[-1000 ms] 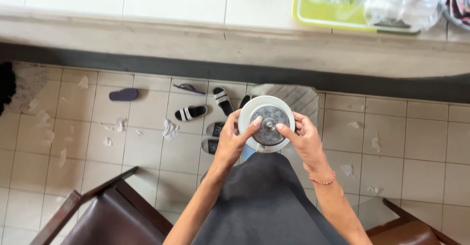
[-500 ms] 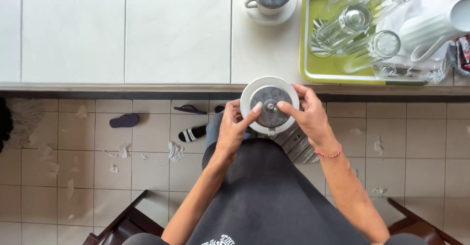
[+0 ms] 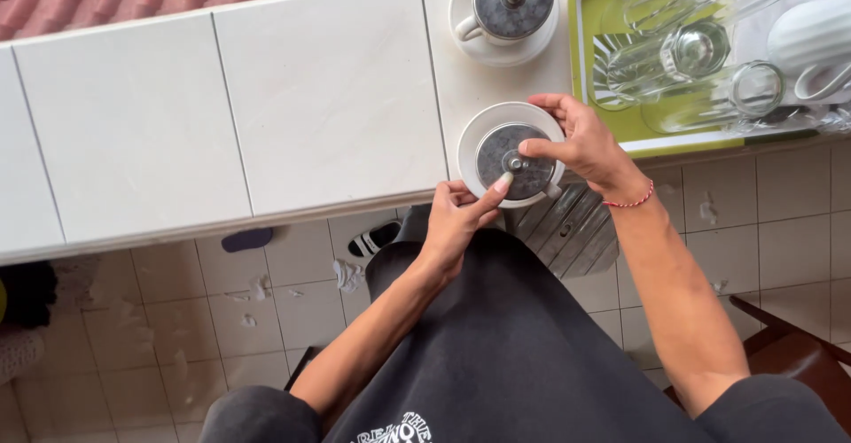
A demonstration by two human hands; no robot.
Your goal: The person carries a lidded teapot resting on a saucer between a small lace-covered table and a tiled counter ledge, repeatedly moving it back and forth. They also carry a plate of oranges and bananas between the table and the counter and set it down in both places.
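Up from over the floor comes the lidded cup on its white saucer [image 3: 468, 146], now resting at the counter's [image 3: 337, 106] front edge. Right hand [image 3: 581, 146] fingers curl over the metal lid [image 3: 514, 159]; left hand [image 3: 456, 221] pinches the saucer's near rim. A second lidded cup [image 3: 510, 0] sits behind, beside the green drying rack [image 3: 585, 62].

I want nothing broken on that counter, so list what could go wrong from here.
1. The lidded cup on its saucer sits at the counter's front edge, partly overhanging; a nudge could tip it to the tiled floor.
2. The right hand pinches only the lid knob, so the metal lid could slip.
3. Glasses in the green rack lie near that hand.
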